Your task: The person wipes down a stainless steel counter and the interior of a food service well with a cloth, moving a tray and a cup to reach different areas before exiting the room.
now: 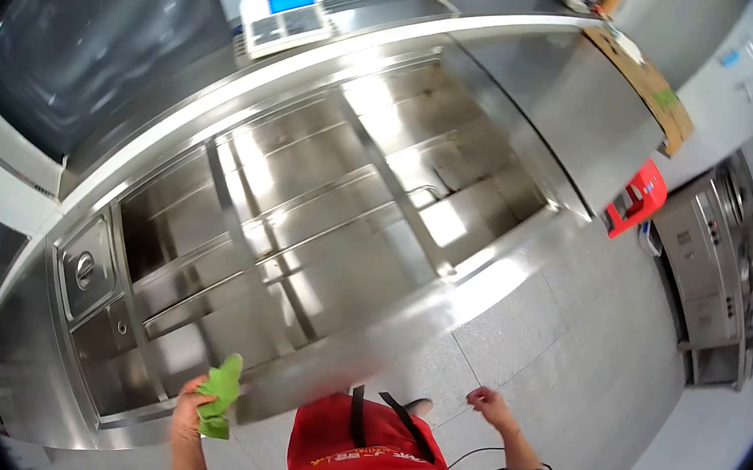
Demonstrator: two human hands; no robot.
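My left hand (189, 407) is closed around a bunched green cloth (221, 396), close to the front edge of a stainless steel counter (364, 335). Part of the cloth hangs below the fingers. My right hand (493, 407) is over the tiled floor to the right of my red apron (370, 441), away from the counter. Its fingers are curled in, and nothing shows in them. Deep rectangular steel wells (339, 230) are set into the counter, split by steel bars.
A digital scale (288, 19) stands on the ledge behind the wells. At the left, a steel lid (85, 269) covers one well. A red stool (637, 199) is by the counter's right end, beneath some cardboard (645, 80). Farther right stands a steel appliance (698, 256).
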